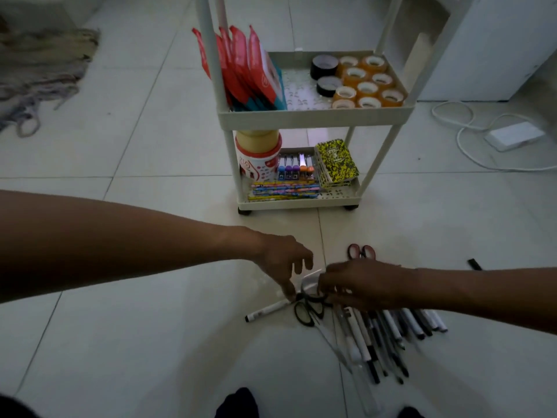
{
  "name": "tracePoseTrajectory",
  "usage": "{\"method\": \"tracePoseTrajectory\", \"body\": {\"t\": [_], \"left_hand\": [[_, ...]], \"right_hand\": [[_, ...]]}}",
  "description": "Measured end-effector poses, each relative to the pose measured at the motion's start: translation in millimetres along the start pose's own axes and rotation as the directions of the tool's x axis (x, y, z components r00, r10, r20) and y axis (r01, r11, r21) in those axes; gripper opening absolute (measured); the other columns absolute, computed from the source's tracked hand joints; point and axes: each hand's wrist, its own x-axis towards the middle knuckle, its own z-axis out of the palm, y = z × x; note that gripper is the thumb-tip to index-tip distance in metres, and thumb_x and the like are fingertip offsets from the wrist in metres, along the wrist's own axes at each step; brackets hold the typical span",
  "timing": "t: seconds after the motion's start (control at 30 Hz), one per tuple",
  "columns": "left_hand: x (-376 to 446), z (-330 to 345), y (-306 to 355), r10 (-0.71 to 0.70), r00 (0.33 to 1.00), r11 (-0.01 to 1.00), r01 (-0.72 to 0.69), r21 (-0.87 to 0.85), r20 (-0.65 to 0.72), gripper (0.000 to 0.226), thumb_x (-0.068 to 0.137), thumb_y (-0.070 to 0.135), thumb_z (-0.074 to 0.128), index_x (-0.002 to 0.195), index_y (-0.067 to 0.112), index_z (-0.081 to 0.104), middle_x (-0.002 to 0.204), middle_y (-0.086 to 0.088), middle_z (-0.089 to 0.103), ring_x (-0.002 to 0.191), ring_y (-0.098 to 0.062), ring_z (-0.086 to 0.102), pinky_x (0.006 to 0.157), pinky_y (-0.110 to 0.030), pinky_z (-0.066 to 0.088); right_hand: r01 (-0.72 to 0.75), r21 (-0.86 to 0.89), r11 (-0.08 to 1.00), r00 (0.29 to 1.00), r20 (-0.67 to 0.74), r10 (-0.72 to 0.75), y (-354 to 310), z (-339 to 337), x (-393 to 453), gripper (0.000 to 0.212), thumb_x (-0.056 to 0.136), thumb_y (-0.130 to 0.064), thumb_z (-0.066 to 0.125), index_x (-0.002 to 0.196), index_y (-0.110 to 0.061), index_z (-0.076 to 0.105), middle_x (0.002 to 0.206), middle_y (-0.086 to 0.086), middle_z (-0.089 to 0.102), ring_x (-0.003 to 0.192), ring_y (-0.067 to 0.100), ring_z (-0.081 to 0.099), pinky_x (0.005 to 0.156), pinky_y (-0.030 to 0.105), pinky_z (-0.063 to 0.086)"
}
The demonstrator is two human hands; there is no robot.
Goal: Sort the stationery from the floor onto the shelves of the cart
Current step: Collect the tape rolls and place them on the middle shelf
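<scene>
A white cart [313, 117] stands on the tiled floor ahead. Its upper shelf holds red packets [250, 70] and tape rolls [366, 82]. The lower shelf holds a jar [259, 155], markers [294, 168], pencils [284, 190] and yellow notebooks [337, 162]. On the floor lie a heap of pens and markers [382, 330], black scissors [309, 310], red scissors [361, 251] and a white marker [266, 310]. My left hand [284, 260] reaches down, its fingertips at the marker's end. My right hand [358, 285] curls round a small pale object [310, 282] by the black scissors.
A frayed rug [39, 73] lies at the far left. A white cable and power adapter [515, 135] trail over the floor at the right, beside a white cabinet [494, 46]. A small black item [474, 264] lies right of the pens.
</scene>
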Motion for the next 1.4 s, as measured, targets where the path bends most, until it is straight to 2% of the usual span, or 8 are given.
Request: {"method": "tracePoseTrajectory", "body": {"t": [0.2,0.43,0.57,0.7,0.97,1.1,1.27,1.4], "left_hand": [[-15,-40,11,0.043,0.896,0.975,-0.134,-0.176,-0.441,0.053,0.075,0.050,0.083,0.114,0.021,0.064,0.102,0.011,0.071,0.087,-0.001,0.068,0.076,-0.027,0.058],[-43,-104,31,0.172,0.671,0.980,-0.191,0.056,-0.721,0.041,0.072,0.047,0.081,0.102,0.024,0.064,0.093,0.010,0.067,0.080,-0.005,0.063,0.069,-0.029,0.056],[-64,-144,42,0.268,0.478,0.962,-0.182,0.205,-0.836,0.041,0.078,0.046,0.077,0.104,0.020,0.059,0.100,0.006,0.057,0.084,-0.007,0.054,0.068,-0.022,0.049],[-67,-192,32,0.039,0.272,0.999,-0.001,0.040,-0.962,0.050,0.083,0.050,0.073,0.116,0.016,0.059,0.108,0.003,0.053,0.090,-0.007,0.052,0.070,-0.009,0.040],[-33,-245,-5,-0.453,0.333,0.879,0.321,-0.352,-0.827,0.052,0.083,0.052,0.074,0.106,0.007,0.065,0.093,-0.007,0.065,0.074,-0.016,0.058,0.053,-0.024,0.043],[-13,-246,-2,-0.516,0.375,0.852,0.319,-0.415,-0.770,0.051,0.084,0.042,0.076,0.117,0.005,0.064,0.105,-0.008,0.068,0.092,-0.022,0.062,0.077,-0.030,0.055],[-6,-249,-1,-0.575,0.396,0.817,0.230,-0.529,-0.716,0.047,0.088,0.037,0.073,0.123,0.007,0.061,0.101,-0.006,0.062,0.080,-0.016,0.054,0.057,-0.022,0.039],[-5,-251,-1,-0.607,0.415,0.785,0.177,-0.594,-0.678,0.043,0.089,0.034,0.071,0.121,0.007,0.060,0.105,-0.007,0.062,0.087,-0.017,0.057,0.062,-0.023,0.044]], "right_hand": [[-0.114,0.064,0.991,0.947,-0.294,0.128,10,-63,-19,0.013,0.097,-0.040,0.058,0.103,-0.030,0.058,0.091,-0.014,0.057,0.076,0.003,0.057,0.067,0.019,0.048],[-0.103,0.092,0.990,0.787,-0.601,0.138,11,-111,-34,0.037,0.095,-0.038,0.062,0.127,-0.025,0.048,0.102,-0.015,0.059,0.081,0.006,0.062,0.065,0.022,0.052],[-0.081,0.302,0.950,0.640,-0.714,0.282,13,-106,-37,0.047,0.094,-0.029,0.065,0.133,-0.027,0.038,0.099,-0.013,0.060,0.078,0.011,0.065,0.060,0.028,0.055],[-0.085,0.324,0.942,0.696,-0.657,0.289,17,-95,-41,0.036,0.096,-0.021,0.062,0.127,-0.028,0.044,0.094,-0.011,0.061,0.076,0.014,0.064,0.060,0.032,0.055],[-0.069,0.315,0.946,0.787,-0.565,0.246,2,-90,-34,0.004,0.101,-0.031,0.052,0.104,-0.031,0.055,0.081,-0.010,0.062,0.070,0.013,0.063,0.061,0.033,0.054],[-0.076,0.325,0.943,0.802,-0.542,0.252,-3,-89,-31,0.013,0.102,-0.035,0.050,0.096,-0.026,0.058,0.080,-0.010,0.062,0.072,0.013,0.062,0.065,0.037,0.053],[-0.100,0.342,0.934,0.808,-0.520,0.277,0,-84,-33,0.018,0.101,-0.039,0.048,0.094,-0.027,0.059,0.079,-0.007,0.064,0.074,0.016,0.064,0.068,0.041,0.053],[-0.105,0.355,0.929,0.808,-0.514,0.287,2,-86,-35,0.020,0.102,-0.039,0.048,0.093,-0.025,0.059,0.078,-0.004,0.064,0.071,0.017,0.062,0.066,0.040,0.052]]}}
